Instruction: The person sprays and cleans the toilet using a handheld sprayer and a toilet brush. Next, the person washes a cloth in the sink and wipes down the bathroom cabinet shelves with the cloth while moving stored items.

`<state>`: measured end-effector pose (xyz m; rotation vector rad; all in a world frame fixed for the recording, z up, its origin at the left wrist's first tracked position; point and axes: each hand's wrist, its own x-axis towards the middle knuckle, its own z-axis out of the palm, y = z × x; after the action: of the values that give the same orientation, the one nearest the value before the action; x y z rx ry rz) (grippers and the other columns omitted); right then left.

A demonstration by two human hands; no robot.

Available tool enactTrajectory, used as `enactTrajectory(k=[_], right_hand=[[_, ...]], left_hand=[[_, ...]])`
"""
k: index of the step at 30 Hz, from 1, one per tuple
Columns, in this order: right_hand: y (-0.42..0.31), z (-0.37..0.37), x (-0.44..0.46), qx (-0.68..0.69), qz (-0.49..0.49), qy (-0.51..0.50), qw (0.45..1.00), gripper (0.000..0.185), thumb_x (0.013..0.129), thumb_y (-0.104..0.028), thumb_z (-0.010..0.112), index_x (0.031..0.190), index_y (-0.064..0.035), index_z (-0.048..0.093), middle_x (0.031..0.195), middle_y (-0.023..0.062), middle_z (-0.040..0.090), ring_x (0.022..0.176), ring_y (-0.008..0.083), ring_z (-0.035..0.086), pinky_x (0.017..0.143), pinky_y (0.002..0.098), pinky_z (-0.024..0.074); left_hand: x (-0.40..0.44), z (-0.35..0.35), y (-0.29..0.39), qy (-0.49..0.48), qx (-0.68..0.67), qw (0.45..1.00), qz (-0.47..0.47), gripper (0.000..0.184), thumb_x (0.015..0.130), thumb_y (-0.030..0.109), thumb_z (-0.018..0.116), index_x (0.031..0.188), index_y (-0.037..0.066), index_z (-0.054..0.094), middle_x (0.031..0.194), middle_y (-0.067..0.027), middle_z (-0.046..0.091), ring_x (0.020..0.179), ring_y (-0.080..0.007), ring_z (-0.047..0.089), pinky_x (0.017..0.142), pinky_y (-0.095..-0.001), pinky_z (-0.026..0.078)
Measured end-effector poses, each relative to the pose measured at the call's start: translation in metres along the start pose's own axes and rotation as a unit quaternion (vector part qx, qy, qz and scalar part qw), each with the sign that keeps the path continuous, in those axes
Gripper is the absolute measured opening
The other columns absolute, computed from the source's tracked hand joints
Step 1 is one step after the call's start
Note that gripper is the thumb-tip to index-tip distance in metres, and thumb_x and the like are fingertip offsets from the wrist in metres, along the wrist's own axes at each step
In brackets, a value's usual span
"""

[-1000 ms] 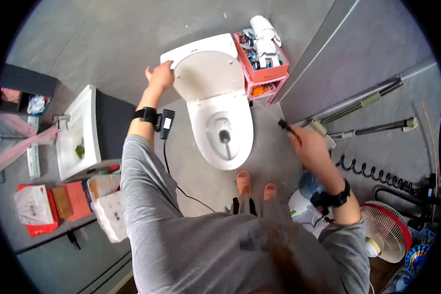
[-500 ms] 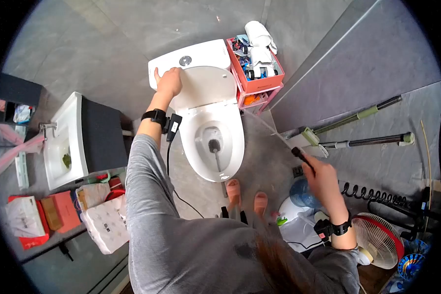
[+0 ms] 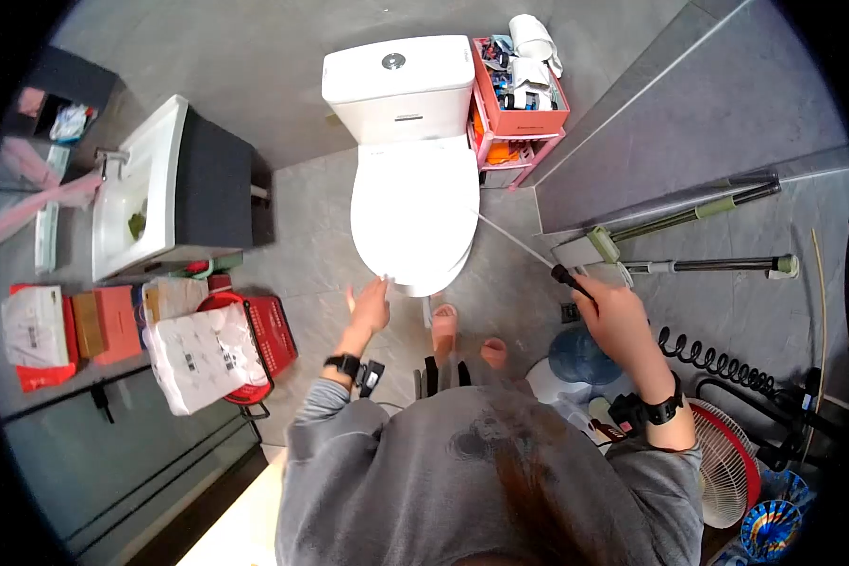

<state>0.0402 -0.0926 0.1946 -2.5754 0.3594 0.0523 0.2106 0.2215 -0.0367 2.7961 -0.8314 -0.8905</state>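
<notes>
1. A white toilet [image 3: 401, 104] stands at the view's 12 o'clock, its lid [image 3: 415, 203] down.
2. The left hand [image 3: 370, 308], grip spread with thumb apart, is at the lid's 7 o'clock edge; whether it touches is unclear.
3. At 3 o'clock, the right hand [image 3: 618, 318] wraps its grip around a black handle [image 3: 568, 277]; a thin pale line [image 3: 524, 247] runs from it toward the lid.
4. A fan [image 3: 724, 462] stands at 4 o'clock.

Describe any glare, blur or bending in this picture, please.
Head view: the toilet lid is nearly featureless bright white; head view: the hair at the bottom looks soft; head view: black rounded borders swallow the corners, and the sink leans steeply, perhaps from a wide lens.
</notes>
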Motion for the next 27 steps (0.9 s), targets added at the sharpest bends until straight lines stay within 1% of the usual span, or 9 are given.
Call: enactTrajectory(k=[2,4,5,10,15,16,20,23,27], right_hand=[[0.006,0.01,-0.009,-0.026,0.009,-0.015,1.0,0.021,0.078,-0.016,0.052,0.096,-0.0046,0.056,0.066,0.0164,0.056,0.061,0.0329,0.055,0.053,0.0387,0.0431],[0.014,0.018,-0.017,-0.042,0.012,-0.017,0.999,0.021,0.078,-0.016,0.052,0.096,-0.0049,0.056,0.066,0.0159,0.057,0.061,0.0324,0.055,0.053,0.0387,0.0432],[0.018,0.023,-0.021,-0.059,0.016,-0.016,0.998,0.021,0.079,-0.016,0.051,0.096,-0.0053,0.055,0.066,0.0154,0.057,0.061,0.0319,0.055,0.053,0.0386,0.0432],[0.032,0.063,-0.047,-0.022,-0.016,-0.035,0.999,0.02,0.079,-0.017,0.05,0.095,-0.0055,0.055,0.066,0.014,0.055,0.059,0.0311,0.054,0.052,0.0385,0.0424],[0.044,0.096,-0.077,-0.004,-0.04,-0.054,0.998,0.018,0.079,-0.017,0.05,0.092,-0.0051,0.054,0.063,0.0136,0.054,0.058,0.031,0.053,0.05,0.0388,0.0409],[0.044,0.102,-0.084,0.0,-0.042,-0.063,0.997,0.021,0.079,-0.017,0.051,0.096,-0.0059,0.054,0.066,0.0147,0.054,0.06,0.0317,0.053,0.052,0.0388,0.041],[0.039,0.116,-0.1,0.038,-0.062,-0.098,0.993,0.024,0.079,-0.018,0.052,0.1,-0.0069,0.055,0.069,0.0148,0.055,0.062,0.0314,0.053,0.053,0.0384,0.0407],[0.033,0.122,-0.106,0.015,-0.075,-0.1,0.992,0.024,0.079,-0.018,0.051,0.1,-0.007,0.055,0.068,0.0142,0.055,0.062,0.0306,0.053,0.053,0.0377,0.0402],[0.022,0.12,-0.111,0.011,-0.073,-0.103,0.992,0.024,0.079,-0.018,0.051,0.101,-0.0069,0.055,0.067,0.0138,0.055,0.061,0.0298,0.053,0.053,0.0374,0.0402]], left_hand=[[-0.035,0.034,-0.002,0.04,-0.021,0.999,-0.012,0.046,0.078,0.014,0.046,0.123,0.012,0.036,0.126,-0.0119,0.038,0.115,-0.0242,0.038,0.097,-0.0552,0.003],[-0.069,0.049,0.004,0.037,-0.076,0.989,-0.125,0.05,0.078,0.015,0.047,0.125,0.011,0.032,0.132,-0.0157,0.027,0.119,-0.0259,0.032,0.097,-0.0546,0.003],[-0.082,0.054,0.005,0.033,-0.078,0.987,-0.133,0.05,0.078,0.015,0.047,0.125,0.011,0.032,0.132,-0.0157,0.027,0.119,-0.0259,0.032,0.097,-0.0546,0.003],[-0.137,0.07,0.011,0.153,-0.113,0.953,-0.237,0.05,0.078,0.014,0.048,0.125,0.01,0.033,0.133,-0.0176,0.024,0.119,-0.0264,0.032,0.096,-0.0551,0.002],[-0.177,0.075,0.027,0.199,-0.119,0.938,-0.257,0.049,0.079,0.013,0.047,0.125,0.01,0.033,0.133,-0.0184,0.024,0.121,-0.0261,0.03,0.096,-0.0546,0.003],[-0.183,0.076,0.03,0.214,-0.128,0.934,-0.256,0.048,0.079,0.012,0.047,0.125,0.01,0.033,0.132,-0.0185,0.025,0.121,-0.0259,0.029,0.096,-0.0544,0.002],[-0.202,0.078,0.036,0.214,-0.139,0.929,-0.267,0.048,0.079,0.012,0.047,0.125,0.009,0.033,0.132,-0.0187,0.025,0.122,-0.0258,0.027,0.096,-0.0541,0.002],[-0.205,0.079,0.035,0.226,-0.14,0.927,-0.263,0.047,0.08,0.013,0.046,0.125,0.009,0.033,0.132,-0.0184,0.025,0.123,-0.026,0.026,0.096,-0.0541,0.002],[-0.203,0.083,0.031,0.193,-0.138,0.938,-0.254,0.046,0.08,0.013,0.046,0.125,0.009,0.033,0.132,-0.018,0.025,0.122,-0.0261,0.027,0.097,-0.0538,0.001]])
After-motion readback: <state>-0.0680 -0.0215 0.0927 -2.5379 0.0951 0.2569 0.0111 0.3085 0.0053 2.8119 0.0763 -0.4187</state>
